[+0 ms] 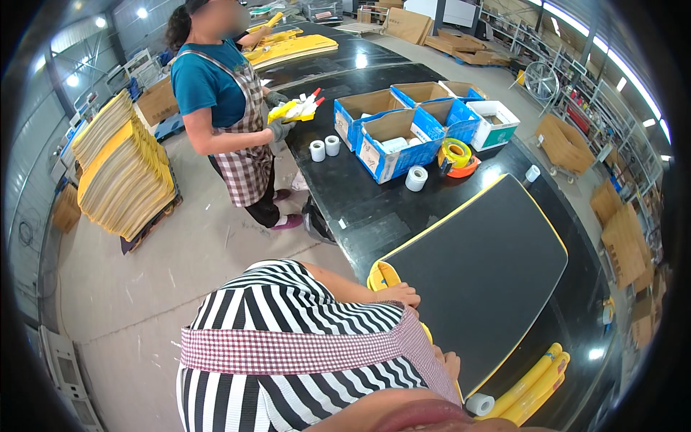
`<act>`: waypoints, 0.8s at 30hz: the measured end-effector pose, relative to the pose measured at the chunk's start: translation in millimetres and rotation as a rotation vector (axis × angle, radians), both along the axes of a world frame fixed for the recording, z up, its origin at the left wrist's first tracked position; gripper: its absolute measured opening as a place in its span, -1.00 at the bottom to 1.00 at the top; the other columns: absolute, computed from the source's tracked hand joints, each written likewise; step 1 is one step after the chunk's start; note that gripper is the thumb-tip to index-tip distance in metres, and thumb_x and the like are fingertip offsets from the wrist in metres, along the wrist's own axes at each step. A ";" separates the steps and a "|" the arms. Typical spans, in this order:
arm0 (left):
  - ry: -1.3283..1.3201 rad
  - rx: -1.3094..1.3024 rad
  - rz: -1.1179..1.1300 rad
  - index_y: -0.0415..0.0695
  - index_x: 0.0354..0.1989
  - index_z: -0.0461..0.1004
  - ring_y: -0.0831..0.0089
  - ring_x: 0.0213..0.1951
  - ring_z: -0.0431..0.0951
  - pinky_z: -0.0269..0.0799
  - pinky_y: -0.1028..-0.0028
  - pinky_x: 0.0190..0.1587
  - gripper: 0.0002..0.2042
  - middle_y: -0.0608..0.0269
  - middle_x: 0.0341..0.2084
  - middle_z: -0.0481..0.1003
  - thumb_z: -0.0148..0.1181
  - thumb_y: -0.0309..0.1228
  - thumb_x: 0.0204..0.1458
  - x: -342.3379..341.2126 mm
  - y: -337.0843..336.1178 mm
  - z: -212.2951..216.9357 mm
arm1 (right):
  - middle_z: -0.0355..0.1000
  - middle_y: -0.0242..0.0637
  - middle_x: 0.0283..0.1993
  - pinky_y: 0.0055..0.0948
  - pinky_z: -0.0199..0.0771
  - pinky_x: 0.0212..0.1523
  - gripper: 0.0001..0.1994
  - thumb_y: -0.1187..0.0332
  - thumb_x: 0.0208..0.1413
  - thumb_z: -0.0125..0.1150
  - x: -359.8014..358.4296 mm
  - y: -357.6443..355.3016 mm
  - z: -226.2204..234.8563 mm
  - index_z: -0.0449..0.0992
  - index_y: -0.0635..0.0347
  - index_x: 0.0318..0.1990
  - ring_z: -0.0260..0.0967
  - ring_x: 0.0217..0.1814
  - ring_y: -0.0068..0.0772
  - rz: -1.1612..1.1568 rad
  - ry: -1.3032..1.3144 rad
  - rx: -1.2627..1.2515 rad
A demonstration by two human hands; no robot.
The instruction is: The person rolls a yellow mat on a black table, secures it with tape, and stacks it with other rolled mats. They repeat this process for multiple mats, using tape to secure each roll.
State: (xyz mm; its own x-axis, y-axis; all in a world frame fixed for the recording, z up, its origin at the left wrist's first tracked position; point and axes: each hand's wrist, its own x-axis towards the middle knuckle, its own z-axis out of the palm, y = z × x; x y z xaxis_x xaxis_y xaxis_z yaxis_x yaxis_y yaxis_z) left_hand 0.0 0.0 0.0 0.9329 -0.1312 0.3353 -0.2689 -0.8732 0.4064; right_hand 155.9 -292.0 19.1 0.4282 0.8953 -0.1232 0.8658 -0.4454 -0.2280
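Black yellow-edged panel (484,273) flat on table (381,223). Left hand (400,294) curled at panel's near edge, beside rounded yellow piece (384,274); right hand (450,364) farther along same edge, partly hidden. Cannot tell whether either grips. White roll (480,405), long yellow pieces (530,383) near panel's lower corner.

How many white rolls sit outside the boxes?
5 rolls: two left of the blue boxes, one in front, one beyond the black panel, one beside the yellow strips. Boxes may hide more.
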 end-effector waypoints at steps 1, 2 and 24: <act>-0.001 -0.001 0.000 0.01 0.00 0.62 0.30 -0.14 0.48 0.33 0.20 -0.02 -0.68 0.24 -0.22 0.50 0.43 -0.25 0.09 0.9 -0.5 0.0 | 0.36 -0.18 -0.21 -0.14 0.41 0.10 -0.60 0.35 0.13 0.39 1.4 -1.7 -2.9 0.65 -0.07 0.15 0.35 -0.03 -0.15 -0.004 0.010 0.038; -0.002 -0.001 0.001 0.01 -0.01 0.62 0.30 -0.15 0.48 0.33 0.21 -0.03 -0.69 0.24 -0.22 0.50 0.43 -0.25 0.08 1.7 -1.2 0.0 | 0.36 -0.18 -0.21 -0.17 0.41 0.11 -0.62 0.37 0.12 0.38 3.4 -3.4 -4.6 0.66 -0.04 0.13 0.35 -0.03 -0.15 -0.007 0.020 0.076; 0.172 -0.029 0.024 0.01 -0.02 0.68 0.30 -0.08 0.50 0.39 0.23 0.00 -0.75 0.28 -0.20 0.52 0.34 -0.34 0.12 15.3 -4.3 8.2 | 0.40 -0.16 -0.19 -0.19 0.44 0.07 -0.73 0.47 0.20 0.27 -0.2 16.3 23.0 0.69 0.03 0.03 0.38 -0.01 -0.12 -0.150 0.233 0.105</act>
State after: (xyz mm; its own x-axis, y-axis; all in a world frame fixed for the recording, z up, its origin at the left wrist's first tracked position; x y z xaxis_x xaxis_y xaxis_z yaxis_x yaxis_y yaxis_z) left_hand 15.3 -4.3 8.2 0.9796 -0.1010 0.1739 -0.1727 -0.8657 0.4698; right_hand 155.7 -275.7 42.0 0.5281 0.8369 -0.1442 0.7108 -0.5285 -0.4642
